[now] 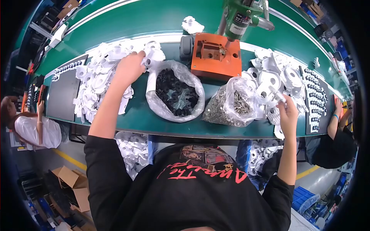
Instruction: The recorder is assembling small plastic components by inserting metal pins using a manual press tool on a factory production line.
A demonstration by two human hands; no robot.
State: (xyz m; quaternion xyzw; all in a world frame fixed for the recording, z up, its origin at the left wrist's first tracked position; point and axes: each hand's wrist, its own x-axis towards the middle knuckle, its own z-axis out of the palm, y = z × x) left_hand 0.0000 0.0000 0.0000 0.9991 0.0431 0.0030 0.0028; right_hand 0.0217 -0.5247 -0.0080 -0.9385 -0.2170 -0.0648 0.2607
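- While your left hand (133,66) is at a white housing (154,57) on the inner side of the left heap (92,82), the view does not show whether it grips the part or only touches it
- Your right hand (289,109) is pinched narrow on a pale tube-like piece (278,95) near the right heap (291,77), though you cannot tell how firmly
- Between your hands, an open clear bag (199,98) of black parts (165,82) stands on the tabletop (173,129), and just to its right a smaller bag (231,92) bulges with metal pins (242,106)
- Since the white housing is just beside the rim of the clear bag, a low sweep of your left hand could snag the plastic and spill black parts
- The smaller bag sits near the tabletop's front edge with its mouth open, so a knock from your right wrist could tip pins out
- Because the white parts in both heaps overlap loosely, pulling one from low down could start a slide toward the bags or over the front edge
- With only a pinch on it, the pale piece could twist or drop if it catches a neighbouring part
- Beyond the bags, the orange fixture (216,70) sits under the green press (236,23); anything left askew in it could be damaged if the press comes down
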